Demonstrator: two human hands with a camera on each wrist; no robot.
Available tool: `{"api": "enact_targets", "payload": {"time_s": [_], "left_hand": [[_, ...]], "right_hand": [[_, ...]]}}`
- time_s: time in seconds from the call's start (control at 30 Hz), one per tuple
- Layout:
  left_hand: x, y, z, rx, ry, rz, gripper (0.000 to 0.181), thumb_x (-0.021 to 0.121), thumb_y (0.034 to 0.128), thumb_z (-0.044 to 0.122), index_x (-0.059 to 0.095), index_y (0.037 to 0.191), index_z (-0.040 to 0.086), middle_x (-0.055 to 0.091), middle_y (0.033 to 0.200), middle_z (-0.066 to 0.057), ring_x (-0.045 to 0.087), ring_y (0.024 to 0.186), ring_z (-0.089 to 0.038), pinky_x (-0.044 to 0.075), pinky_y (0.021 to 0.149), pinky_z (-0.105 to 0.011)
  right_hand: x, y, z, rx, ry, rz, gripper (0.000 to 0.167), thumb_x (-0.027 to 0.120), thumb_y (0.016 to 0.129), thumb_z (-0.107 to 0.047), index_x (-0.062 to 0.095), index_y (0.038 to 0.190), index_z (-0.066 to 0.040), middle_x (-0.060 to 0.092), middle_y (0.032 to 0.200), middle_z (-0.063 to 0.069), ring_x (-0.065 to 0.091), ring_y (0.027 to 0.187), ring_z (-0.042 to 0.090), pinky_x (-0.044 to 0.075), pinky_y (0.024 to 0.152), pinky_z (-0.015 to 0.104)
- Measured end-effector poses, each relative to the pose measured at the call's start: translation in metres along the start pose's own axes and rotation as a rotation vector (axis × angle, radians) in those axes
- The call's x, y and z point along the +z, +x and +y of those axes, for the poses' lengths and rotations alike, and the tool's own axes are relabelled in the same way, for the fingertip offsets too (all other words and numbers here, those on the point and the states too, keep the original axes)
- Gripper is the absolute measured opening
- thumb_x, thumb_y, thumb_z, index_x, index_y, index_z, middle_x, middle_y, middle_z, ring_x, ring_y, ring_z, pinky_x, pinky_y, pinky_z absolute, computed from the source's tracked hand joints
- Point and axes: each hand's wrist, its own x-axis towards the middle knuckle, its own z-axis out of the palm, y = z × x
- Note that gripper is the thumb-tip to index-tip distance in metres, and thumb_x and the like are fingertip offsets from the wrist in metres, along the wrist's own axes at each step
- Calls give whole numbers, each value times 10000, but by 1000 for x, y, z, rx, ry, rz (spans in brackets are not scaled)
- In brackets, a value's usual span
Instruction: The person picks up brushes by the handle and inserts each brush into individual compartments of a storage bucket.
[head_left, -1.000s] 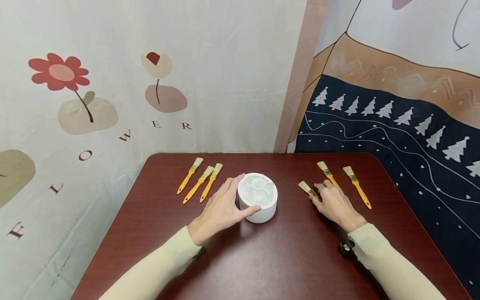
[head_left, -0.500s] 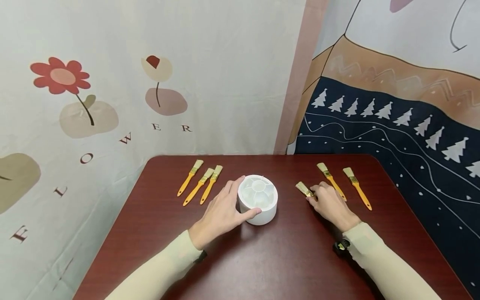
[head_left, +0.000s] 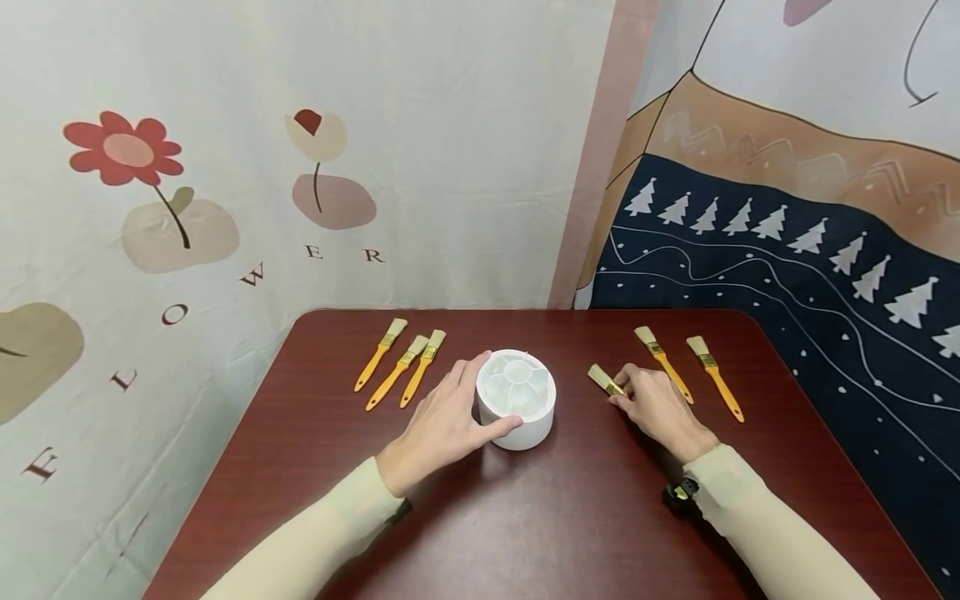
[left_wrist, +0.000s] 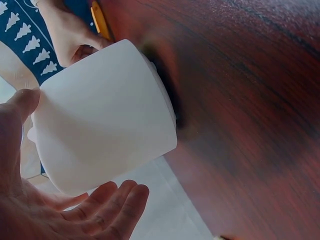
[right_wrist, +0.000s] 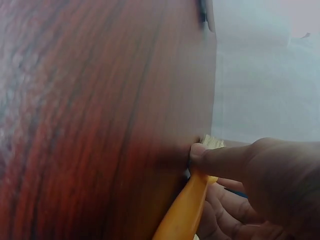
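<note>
A white round container (head_left: 527,429) with a divided top stands on the table, left of my right hand. My left hand (head_left: 438,425) holds it from the left, thumb at the front and fingers along the far side. In the left wrist view the white wall (left_wrist: 107,117) of the container sits between thumb and fingers, several fingers (left_wrist: 127,205) being off it. Between thumb and fingers my right hand (head_left: 660,412) pinches a paintbrush (head_left: 604,380), its pale bristles pointing left. The yellow handle (right_wrist: 182,212) of that brush shows in the right wrist view.
Several more paintbrushes lie on the dark red table (head_left: 570,517). A left group includes one leaning brush (head_left: 381,354); on the right are a near brush (head_left: 663,364) and an outer brush (head_left: 714,377). A printed curtain (head_left: 465,167) hangs behind the table's back edge.
My right hand has taken hold of the paintbrush and shifted it slightly left, so the neighbouring brush's handle now shows more. The left hand stays on the white container.
</note>
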Motion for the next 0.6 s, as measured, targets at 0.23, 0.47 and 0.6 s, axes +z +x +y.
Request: {"api": "enact_targets", "payload": {"time_s": [0.23,0.47,0.6], "left_hand": [[-1,1,-1,3,11,-8,1124,907,919,698,432,1778,151,665,1506,-109,729,1288,-315,690,982,-544],[-2,2,-2,-5,13,-17,1125,907,914,706,435,1776,159,663,1521,-111,733,1304,-322,689,994,-553],[-2,3,-2,-11,17,-21,1126,905,913,715,435,1778,167,663,1534,-104,732,1319,-318,690,985,-556]], "right_hand": [[1,1,-4,14,25,-4,258,950,983,-127,790,1161,-29,830,929,89,707,754,139,613,679,335],[1,-1,-10,16,39,-7,329,949,979,-111,797,1246,6,832,976,117,720,798,166,659,735,379],[0,-1,-13,5,23,4,306,940,982,-89,814,1241,17,820,973,113,705,797,164,641,733,370]]}}
